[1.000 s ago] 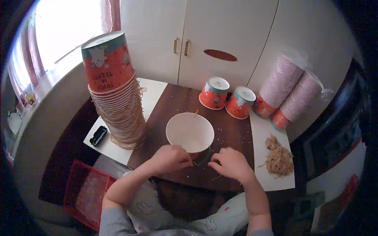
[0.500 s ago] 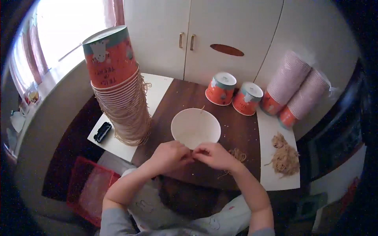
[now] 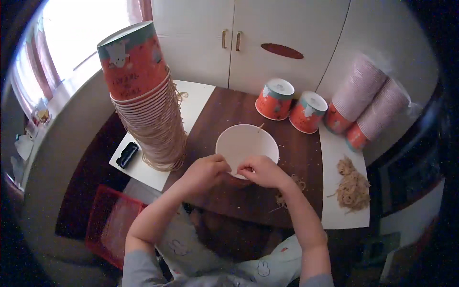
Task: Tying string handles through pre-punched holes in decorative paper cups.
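Note:
A white-lined paper bucket (image 3: 246,138) stands upright on the dark brown table before me, its mouth facing up. A short end of twine (image 3: 261,126) sticks out over its far rim. My left hand (image 3: 209,172) is at the near left of the rim, its fingertips closed in a pinch. Just across a small gap, my right hand (image 3: 262,171) bends over the near rim with thumb and fingers pressed together. Whatever sits between the fingertips is too small to make out. Beside my right wrist lies a little tangle of twine (image 3: 297,182).
A tall stack of nested buckets (image 3: 148,115) wound with twine rises at left, beside a black case (image 3: 127,155). Two upturned orange buckets (image 3: 275,99) stand at the back. Wrapped bucket stacks (image 3: 358,91) and a twine heap (image 3: 353,189) occupy the right side.
My hands have moved forward onto the near rim and a little apart; before, their fingertips met just below it. The whole view has shifted slightly.

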{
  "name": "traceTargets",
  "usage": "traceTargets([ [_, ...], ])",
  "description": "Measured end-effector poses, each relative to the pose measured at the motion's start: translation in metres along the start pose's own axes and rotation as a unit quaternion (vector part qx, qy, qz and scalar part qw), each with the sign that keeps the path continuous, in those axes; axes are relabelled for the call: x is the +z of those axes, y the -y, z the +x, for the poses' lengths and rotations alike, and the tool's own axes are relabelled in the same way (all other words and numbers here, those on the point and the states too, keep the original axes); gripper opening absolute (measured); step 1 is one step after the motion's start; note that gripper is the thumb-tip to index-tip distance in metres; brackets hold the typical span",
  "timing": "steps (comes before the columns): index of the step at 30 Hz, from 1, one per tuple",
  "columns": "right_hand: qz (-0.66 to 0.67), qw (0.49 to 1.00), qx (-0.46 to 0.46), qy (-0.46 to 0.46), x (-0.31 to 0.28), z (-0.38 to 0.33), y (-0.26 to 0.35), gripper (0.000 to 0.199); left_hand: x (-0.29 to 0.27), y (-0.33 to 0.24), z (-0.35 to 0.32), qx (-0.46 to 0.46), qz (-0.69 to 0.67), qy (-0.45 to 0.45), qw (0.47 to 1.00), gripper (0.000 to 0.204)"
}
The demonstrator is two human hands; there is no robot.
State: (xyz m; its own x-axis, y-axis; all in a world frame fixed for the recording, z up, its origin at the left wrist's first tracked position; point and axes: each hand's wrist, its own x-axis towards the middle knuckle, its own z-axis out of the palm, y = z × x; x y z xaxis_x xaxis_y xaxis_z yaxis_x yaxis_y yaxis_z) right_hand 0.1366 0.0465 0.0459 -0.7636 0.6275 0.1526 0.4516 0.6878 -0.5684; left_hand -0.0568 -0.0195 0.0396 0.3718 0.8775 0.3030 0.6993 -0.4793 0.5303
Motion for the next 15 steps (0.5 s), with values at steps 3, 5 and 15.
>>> traceTargets([
  [3,0.03,0.999,0.01,0.033,-0.002,0.002,0.004,0.012,0.004,0.008,0.002,0.017,-0.015,-0.008,1.0,0.013],
  [5,0.045,0.998,0.025,0.047,-0.001,0.003,0.003,0.013,0.006,0.011,0.002,0.017,-0.022,-0.009,1.0,0.013],
  [15,0.03,0.999,0.024,0.038,0.001,0.006,0.001,0.016,0.005,0.01,0.004,0.015,-0.043,-0.017,0.999,0.014],
])
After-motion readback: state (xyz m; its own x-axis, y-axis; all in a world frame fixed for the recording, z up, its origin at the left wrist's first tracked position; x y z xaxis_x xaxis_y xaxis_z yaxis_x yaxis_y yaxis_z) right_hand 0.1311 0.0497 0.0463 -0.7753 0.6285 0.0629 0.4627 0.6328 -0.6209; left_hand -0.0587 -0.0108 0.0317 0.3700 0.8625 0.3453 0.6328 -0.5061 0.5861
